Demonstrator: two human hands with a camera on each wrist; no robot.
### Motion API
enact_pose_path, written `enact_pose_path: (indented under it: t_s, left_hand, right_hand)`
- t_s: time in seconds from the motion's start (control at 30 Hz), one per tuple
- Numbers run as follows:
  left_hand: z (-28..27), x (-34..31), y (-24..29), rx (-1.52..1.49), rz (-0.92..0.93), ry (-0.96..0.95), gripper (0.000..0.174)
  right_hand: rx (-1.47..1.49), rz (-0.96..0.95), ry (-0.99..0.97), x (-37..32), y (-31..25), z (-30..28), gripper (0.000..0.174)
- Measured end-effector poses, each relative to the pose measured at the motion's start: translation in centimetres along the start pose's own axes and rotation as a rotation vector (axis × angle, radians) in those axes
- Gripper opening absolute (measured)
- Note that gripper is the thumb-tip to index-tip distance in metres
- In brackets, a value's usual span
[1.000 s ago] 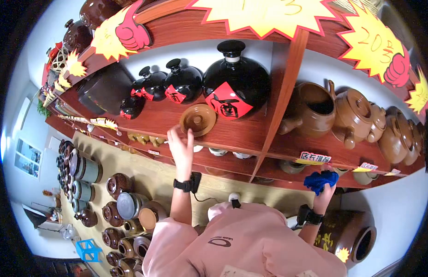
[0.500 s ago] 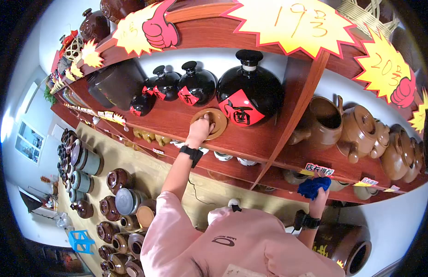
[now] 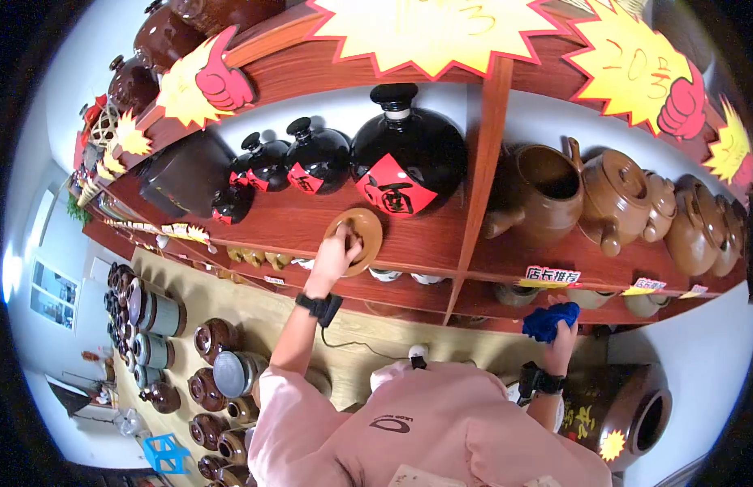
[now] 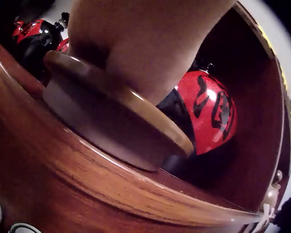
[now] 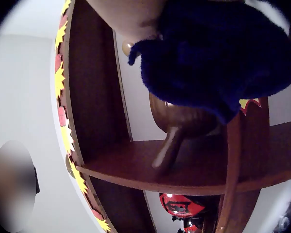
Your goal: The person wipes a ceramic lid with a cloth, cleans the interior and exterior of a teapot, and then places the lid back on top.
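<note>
Head view: left fingers (image 3: 341, 239) grip a brown lid (image 3: 371, 232), middle hidden; right fingers (image 3: 568, 331) hold blue cloth (image 3: 550, 321).

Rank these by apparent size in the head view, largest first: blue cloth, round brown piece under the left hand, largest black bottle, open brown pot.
1. Largest black bottle
2. Open brown pot
3. Round brown piece, partly covered by the left hand
4. Blue cloth
</note>
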State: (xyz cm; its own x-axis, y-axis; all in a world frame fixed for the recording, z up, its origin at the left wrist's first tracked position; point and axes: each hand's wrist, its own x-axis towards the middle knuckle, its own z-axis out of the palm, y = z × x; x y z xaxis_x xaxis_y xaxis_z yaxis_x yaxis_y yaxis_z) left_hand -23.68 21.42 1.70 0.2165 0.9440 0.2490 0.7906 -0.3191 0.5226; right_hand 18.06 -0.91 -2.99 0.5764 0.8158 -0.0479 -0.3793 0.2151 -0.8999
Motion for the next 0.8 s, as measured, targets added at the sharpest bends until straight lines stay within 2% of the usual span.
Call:
enact_pose_path:
  t_s: [0.03,0.27,0.33,0.37,0.47,0.5,0.57,0.67,0.8]
  left_hand:
    - [-0.2,-1.2,0.8,-0.008,0.06,0.064,0.035]
    - [-3.1,-8.6,8.4,-0.111,-0.056,-0.144,0.028]
    - [-2.9,-9.8,9.9,-0.16,0.033,-0.136,0.027]
    - [-3.1,-10.2,11.1,-0.135,0.018,-0.177,0.028]
    - [-2.2,-10.8,13.1,-0.129,0.145,-0.209,0.03]
    - [-1.8,-10.8,13.7,-0.135,0.234,-0.193,0.032]
    - [-1.3,-10.8,15.8,-0.159,0.262,-0.248,0.032]
    - [0.2,-10.6,18.4,-0.182,0.308,-0.322,0.031]
    - [1.8,-9.4,22.8,-0.19,0.449,-0.336,0.03]
  right_hand:
    - [0.018,0.018,0.02,-0.2,-0.1,0.0,0.039]
    - [0.044,0.006,0.04,-1.1,0.4,-1.4,0.038]
    - [0.039,0.005,0.066,-1.2,1.0,-2.0,0.039]
    - [0.127,0.049,0.119,-1.1,1.3,-2.1,0.037]
    - [0.089,0.095,0.093,-1.0,2.1,-3.7,0.035]
    - [0.079,0.089,0.069,-1.1,2.3,-4.3,0.038]
    - [0.06,0.073,0.022,-1.2,2.6,-5.5,0.044]
    - [0.146,0.094,0.151,-2.0,1.2,-5.1,0.035]
    - [0.157,0.061,0.203,-2.5,0.1,-6.3,0.035]
